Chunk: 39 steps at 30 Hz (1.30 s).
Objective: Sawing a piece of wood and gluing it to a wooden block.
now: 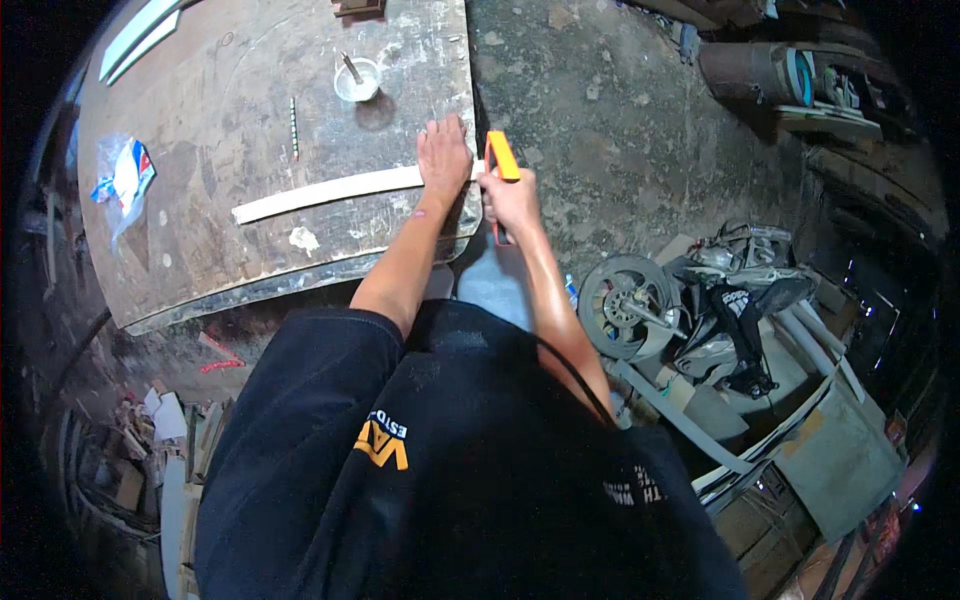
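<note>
A long white strip [330, 192] lies across the wooden table [220, 130], reaching the table's right edge. My left hand [445, 160] rests flat over the strip near that edge, fingers stretched forward and holding nothing. Just past the edge, my right hand [512, 203] is closed round an orange-framed hacksaw [503, 156], beside the strip's end. Whether the blade touches the strip is hidden by my hands.
On the table are a clear cup [358, 80] with a stick-like tool in it, a striped pencil [294, 128], a plastic packet [128, 180] and pale strips [140, 40]. A partly dismantled motorcycle [720, 295] stands on the floor to the right.
</note>
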Available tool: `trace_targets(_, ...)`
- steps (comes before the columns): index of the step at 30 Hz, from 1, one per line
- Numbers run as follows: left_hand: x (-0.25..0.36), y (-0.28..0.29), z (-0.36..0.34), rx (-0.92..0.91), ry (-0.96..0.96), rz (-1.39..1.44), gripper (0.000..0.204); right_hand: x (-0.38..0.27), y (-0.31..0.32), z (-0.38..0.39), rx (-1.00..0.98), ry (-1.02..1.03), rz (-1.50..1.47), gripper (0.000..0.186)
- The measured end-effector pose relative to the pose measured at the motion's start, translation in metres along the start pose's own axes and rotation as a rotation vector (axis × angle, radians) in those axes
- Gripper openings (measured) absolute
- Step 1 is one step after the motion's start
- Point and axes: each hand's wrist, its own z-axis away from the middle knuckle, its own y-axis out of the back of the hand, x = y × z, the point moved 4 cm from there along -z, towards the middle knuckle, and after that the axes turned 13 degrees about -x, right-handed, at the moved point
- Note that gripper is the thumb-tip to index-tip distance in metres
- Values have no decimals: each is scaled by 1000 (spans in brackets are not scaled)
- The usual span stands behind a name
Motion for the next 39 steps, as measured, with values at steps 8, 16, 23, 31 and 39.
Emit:
trace_targets(8, 4, 3, -8, 23, -14, 22, 14, -14, 2, 4, -58, -124, -116, 23)
trace_targets(16, 13, 0, -6, 8, -60, 17, 12, -27, 26, -14, -79, -271, -179, 26)
trace_targets(23, 3, -1, -3, 80, -37, -1, 11, 15, -11, -8, -51, -60, -61, 21)
trace_targets(31, 5, -2, -8, 4, -9, -3, 14, 10, 6, -30, -109, -125, -126, 26)
trace_targets(39, 4, -2, -2, 58, -24, 31, 11, -11, 10, 6, -42, -213, -315, 34)
